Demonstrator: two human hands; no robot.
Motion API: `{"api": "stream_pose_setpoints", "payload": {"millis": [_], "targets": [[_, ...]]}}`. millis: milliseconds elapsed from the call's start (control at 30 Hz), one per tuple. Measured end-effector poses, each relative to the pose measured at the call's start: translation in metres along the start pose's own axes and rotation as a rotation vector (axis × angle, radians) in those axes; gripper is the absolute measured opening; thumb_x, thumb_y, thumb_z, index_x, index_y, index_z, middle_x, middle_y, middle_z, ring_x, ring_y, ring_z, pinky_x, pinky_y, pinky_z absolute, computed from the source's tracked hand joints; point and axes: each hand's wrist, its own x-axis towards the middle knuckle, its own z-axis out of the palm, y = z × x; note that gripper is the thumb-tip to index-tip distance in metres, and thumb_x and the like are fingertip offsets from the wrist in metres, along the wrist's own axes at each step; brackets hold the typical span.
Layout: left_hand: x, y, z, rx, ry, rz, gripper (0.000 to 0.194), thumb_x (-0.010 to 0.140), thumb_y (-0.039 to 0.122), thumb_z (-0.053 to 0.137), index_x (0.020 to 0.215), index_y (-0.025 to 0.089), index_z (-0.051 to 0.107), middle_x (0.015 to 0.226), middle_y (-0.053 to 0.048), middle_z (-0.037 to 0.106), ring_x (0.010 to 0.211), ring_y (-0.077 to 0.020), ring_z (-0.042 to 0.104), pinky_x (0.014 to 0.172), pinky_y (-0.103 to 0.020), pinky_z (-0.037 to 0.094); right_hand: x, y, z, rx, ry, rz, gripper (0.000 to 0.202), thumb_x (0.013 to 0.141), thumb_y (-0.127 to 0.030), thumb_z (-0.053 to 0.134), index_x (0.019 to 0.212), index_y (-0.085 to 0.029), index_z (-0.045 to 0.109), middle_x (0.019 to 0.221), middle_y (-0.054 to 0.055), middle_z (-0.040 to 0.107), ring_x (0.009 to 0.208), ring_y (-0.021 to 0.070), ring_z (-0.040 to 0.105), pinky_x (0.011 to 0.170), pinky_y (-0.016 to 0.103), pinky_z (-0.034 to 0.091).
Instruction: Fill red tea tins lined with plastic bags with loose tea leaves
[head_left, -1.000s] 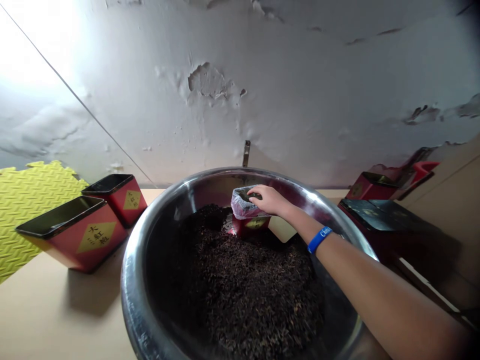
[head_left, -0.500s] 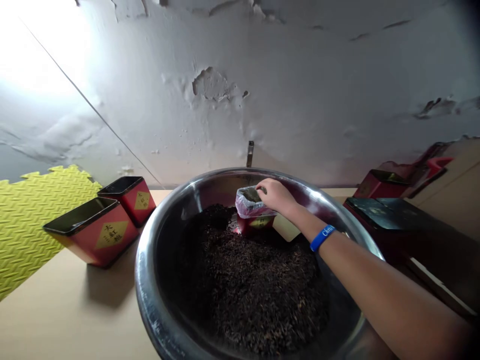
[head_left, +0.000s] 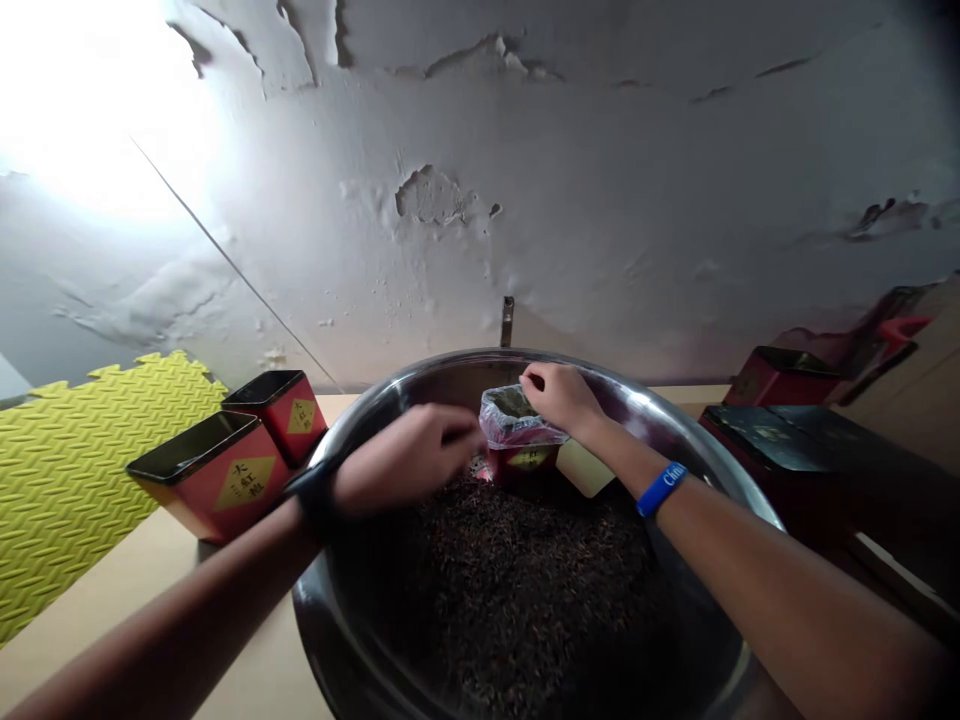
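Note:
A red tea tin [head_left: 517,464] with a yellow label stands inside a large steel basin [head_left: 330,645], on a heap of dark loose tea leaves [head_left: 532,580]. Folded over the tin's mouth is a clear plastic bag [head_left: 504,430]. My right hand [head_left: 564,396], wearing a blue wristband, is closed at the bag's right rim, its fingertips pinched on the plastic. My left hand [head_left: 409,458], with a dark band on the wrist, hovers left of the tin, apart from it; motion smears its fingers. A pale yellow card-like piece [head_left: 585,468] leans beside the tin, partly behind my right wrist.
Two open red tins [head_left: 225,475] stand on the table [head_left: 247,655] left of the basin, by a yellow foam mat [head_left: 82,480]. At the right are dark-topped tins [head_left: 780,438] and another red tin [head_left: 787,376]. A peeling wall [head_left: 600,200] rises behind.
My left hand has come into view from the lower left, reaching over the basin toward the tin. My right hand stays at the bag's rim. The view has shifted slightly.

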Motion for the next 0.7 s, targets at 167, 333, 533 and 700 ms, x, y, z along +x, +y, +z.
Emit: {"api": "stream_pose_setpoints", "payload": {"millis": [167, 333, 533, 700], "targets": [[0.108, -0.066, 0.024, 0.182, -0.152, -0.404, 0.034, 0.072, 0.039, 0.049, 0.084, 0.010, 0.063, 0.073, -0.009, 0.063, 0.065, -0.0169, 0.056, 0.058, -0.024, 0.041, -0.018, -0.043, 0.012, 0.195, -0.360, -0.290, 0.032, 0.082, -0.035, 0.037, 0.076, -0.015, 0.062, 0.074, 0.006, 0.062, 0.067, 0.0133, 0.054, 0.062, 0.023, 0.036], [0.114, -0.091, 0.067, -0.156, -0.119, -0.539, 0.034, 0.077, 0.036, 0.037, 0.088, 0.013, 0.059, 0.066, -0.005, 0.062, 0.045, -0.0108, 0.052, 0.043, -0.020, 0.039, -0.050, -0.064, 0.060, 0.189, -0.817, -0.444, 0.054, 0.069, -0.046, 0.054, 0.115, -0.017, 0.051, 0.117, 0.013, 0.050, 0.102, 0.0254, 0.049, 0.084, 0.033, 0.038], [0.105, -0.091, 0.073, -0.105, 0.177, -0.393, 0.026, 0.073, 0.025, 0.042, 0.085, 0.016, 0.062, 0.075, -0.004, 0.064, 0.064, -0.0131, 0.057, 0.057, -0.019, 0.042, -0.074, -0.073, 0.090, -0.054, -1.203, -0.371, 0.112, 0.038, -0.052, 0.071, 0.134, -0.020, 0.021, 0.139, 0.018, 0.011, 0.121, 0.0433, 0.019, 0.085, 0.053, 0.035], [0.105, -0.083, 0.078, -0.014, 0.222, -0.178, 0.029, 0.072, 0.021, 0.043, 0.093, 0.016, 0.061, 0.081, -0.005, 0.064, 0.073, -0.0145, 0.057, 0.068, -0.021, 0.042, -0.073, -0.081, 0.084, -0.181, -1.299, -0.487, 0.096, 0.042, -0.035, 0.072, 0.128, -0.016, 0.033, 0.128, 0.020, 0.033, 0.108, 0.0395, 0.041, 0.073, 0.045, 0.044]]}}
